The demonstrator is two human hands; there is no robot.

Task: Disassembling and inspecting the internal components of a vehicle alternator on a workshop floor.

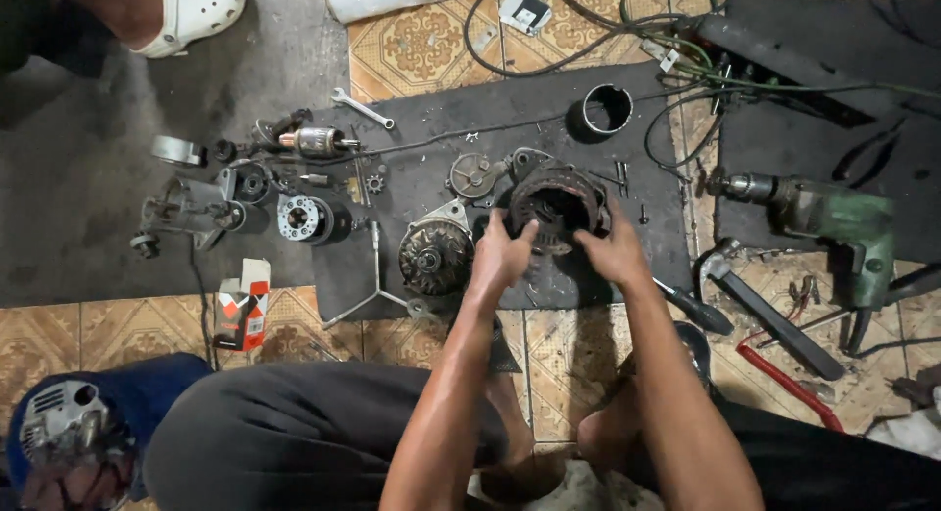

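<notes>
Round dark metal stator housing with copper windings (555, 205): on black rubber mat (431, 114), grasped at its rim by left hand (502, 256) and right hand (616, 251), fingers curled. Finned grey alternator end cover (435, 256): just beside left hand. Green electric drill (828, 222): well apart, right.

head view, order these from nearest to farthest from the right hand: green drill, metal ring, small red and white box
From the right hand:
1. Metal ring, up the mat, beyond the hand.
2. Green drill, off to the right on the tiles.
3. Small red and white box, far left, past the left hand.

Alternator (61, 425) cut off, bottom-left edge.
</notes>
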